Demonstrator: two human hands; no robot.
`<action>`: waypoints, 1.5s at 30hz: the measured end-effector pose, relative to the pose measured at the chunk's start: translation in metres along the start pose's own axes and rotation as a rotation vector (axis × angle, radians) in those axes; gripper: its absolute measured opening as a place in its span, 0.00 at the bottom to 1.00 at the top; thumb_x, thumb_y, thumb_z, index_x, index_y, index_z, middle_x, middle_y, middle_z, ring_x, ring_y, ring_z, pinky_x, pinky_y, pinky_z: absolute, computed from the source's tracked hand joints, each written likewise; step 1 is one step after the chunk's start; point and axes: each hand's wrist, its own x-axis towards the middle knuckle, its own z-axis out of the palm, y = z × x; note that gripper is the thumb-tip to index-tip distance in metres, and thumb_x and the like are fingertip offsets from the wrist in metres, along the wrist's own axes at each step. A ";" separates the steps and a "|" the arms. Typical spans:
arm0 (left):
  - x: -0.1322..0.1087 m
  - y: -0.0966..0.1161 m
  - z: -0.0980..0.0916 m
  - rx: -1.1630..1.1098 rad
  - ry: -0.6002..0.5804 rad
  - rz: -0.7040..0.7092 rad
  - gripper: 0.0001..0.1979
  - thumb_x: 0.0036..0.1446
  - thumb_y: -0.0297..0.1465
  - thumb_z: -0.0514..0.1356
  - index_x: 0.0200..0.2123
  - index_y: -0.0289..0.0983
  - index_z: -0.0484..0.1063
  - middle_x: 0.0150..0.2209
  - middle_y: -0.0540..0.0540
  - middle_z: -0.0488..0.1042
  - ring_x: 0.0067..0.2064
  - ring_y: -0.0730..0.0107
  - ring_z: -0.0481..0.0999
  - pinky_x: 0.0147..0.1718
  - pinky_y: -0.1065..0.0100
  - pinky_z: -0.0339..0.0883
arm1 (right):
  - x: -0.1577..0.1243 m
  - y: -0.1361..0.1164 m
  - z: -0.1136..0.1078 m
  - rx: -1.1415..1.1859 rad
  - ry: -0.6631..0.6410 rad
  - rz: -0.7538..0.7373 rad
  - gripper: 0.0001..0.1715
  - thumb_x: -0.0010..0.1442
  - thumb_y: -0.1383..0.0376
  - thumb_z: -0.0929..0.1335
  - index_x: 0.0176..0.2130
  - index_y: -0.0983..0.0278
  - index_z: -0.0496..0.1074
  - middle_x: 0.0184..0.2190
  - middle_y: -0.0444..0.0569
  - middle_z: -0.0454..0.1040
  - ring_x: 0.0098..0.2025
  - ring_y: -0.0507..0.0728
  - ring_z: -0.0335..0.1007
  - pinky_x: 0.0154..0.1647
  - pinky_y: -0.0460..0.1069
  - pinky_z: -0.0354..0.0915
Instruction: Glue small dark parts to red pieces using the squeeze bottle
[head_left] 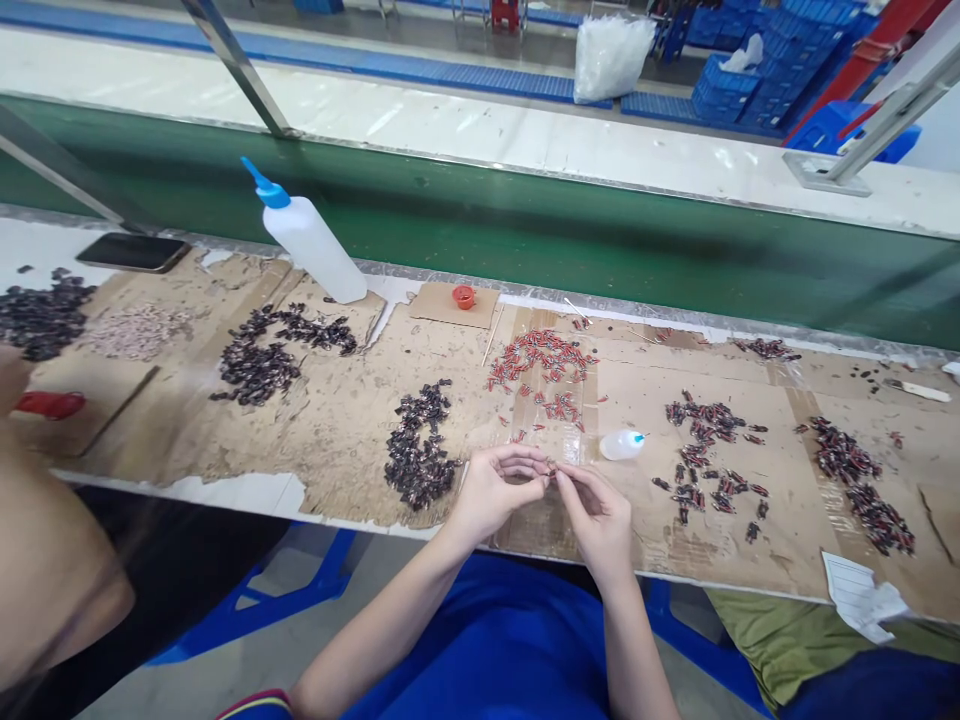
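Note:
Over the cardboard near the table's front edge, my left hand point(501, 492) and my right hand point(598, 515) meet at the fingertips. Both pinch one tiny dark part point(552, 468); its exact kind is too small to make out. Left of my hands lies a heap of small black parts point(421, 450). Just beyond my fingers are scattered small red parts point(541, 358) with metallic bits. A small white bottle with a blue tip point(621, 445) lies beside my right hand. Further right is a group of black-and-red pieces point(705, 425).
A large white squeeze bottle point(315, 245) leans at the back left, near a red cap point(463, 297) and a phone point(133, 252). Another person's arm point(52, 560) is at the left edge. More black-and-red pieces point(862, 480) and crumpled paper point(862, 597) are on the right.

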 end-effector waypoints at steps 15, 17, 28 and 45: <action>0.002 0.017 -0.080 0.971 0.372 0.560 0.08 0.60 0.27 0.57 0.40 0.40 0.76 0.41 0.44 0.78 0.45 0.59 0.74 0.46 0.58 0.68 | 0.014 0.020 -0.081 -0.500 0.589 -0.154 0.23 0.54 0.51 0.71 0.40 0.67 0.76 0.40 0.59 0.76 0.38 0.61 0.74 0.44 0.59 0.71; 0.002 0.013 -0.096 1.115 0.372 0.477 0.08 0.59 0.27 0.57 0.37 0.39 0.77 0.38 0.44 0.78 0.43 0.57 0.74 0.44 0.58 0.68 | 0.022 0.020 -0.078 -0.621 0.481 -0.276 0.27 0.52 0.49 0.71 0.44 0.66 0.75 0.41 0.59 0.75 0.43 0.63 0.72 0.48 0.61 0.68; 0.009 0.008 -0.096 1.119 0.225 0.405 0.18 0.59 0.21 0.48 0.35 0.38 0.78 0.34 0.45 0.76 0.35 0.64 0.76 0.32 0.68 0.68 | 0.042 0.024 -0.049 -0.480 0.210 -0.147 0.27 0.55 0.47 0.67 0.44 0.64 0.72 0.40 0.55 0.77 0.49 0.63 0.69 0.51 0.58 0.64; 0.004 -0.032 -0.009 0.897 0.113 0.664 0.08 0.62 0.26 0.56 0.36 0.40 0.75 0.35 0.45 0.76 0.42 0.61 0.71 0.40 0.62 0.65 | 0.019 0.014 -0.035 0.478 0.432 0.146 0.20 0.37 0.60 0.77 0.32 0.66 0.78 0.24 0.46 0.74 0.20 0.48 0.61 0.19 0.44 0.54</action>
